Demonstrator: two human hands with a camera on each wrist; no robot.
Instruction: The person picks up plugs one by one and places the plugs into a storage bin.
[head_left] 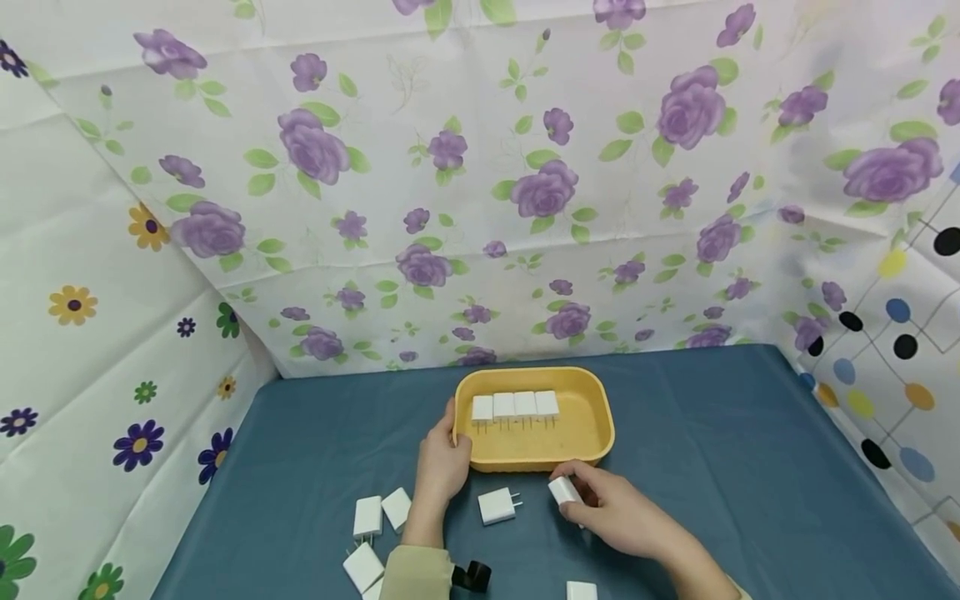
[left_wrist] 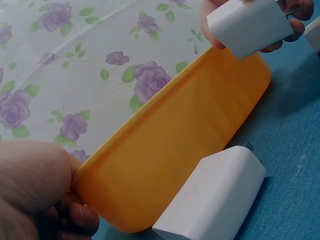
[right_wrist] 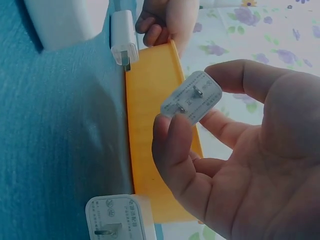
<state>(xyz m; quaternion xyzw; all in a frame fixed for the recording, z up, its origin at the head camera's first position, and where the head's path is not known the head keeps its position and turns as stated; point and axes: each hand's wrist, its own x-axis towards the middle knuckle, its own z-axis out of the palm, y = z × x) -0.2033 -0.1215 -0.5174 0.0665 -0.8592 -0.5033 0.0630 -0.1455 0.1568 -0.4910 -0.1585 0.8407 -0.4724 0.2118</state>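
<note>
My left hand (head_left: 444, 462) grips the left end of a yellow plastic tray (head_left: 592, 392), thumb over the rim. In the tray, several white plug chargers (head_left: 514, 405) stand in a row, prongs toward me. With thumb and fingertips my right hand (head_left: 626, 510) pinches another white charger (right_wrist: 191, 97) just off the tray's near right corner; its two metal prongs show in the right wrist view. Between the hands a loose charger (head_left: 497, 506) lies on the cloth, prongs pointing right. The left wrist view shows this charger (left_wrist: 215, 195) close to the tray's side.
Several more white chargers (head_left: 367, 517) lie grouped left of my left forearm, partly behind the sleeve. One charger (head_left: 581, 591) is cut off at the bottom edge. A dark blue cloth (head_left: 697, 417) covers the table, with flowered sheets (head_left: 480, 208) behind and at the sides.
</note>
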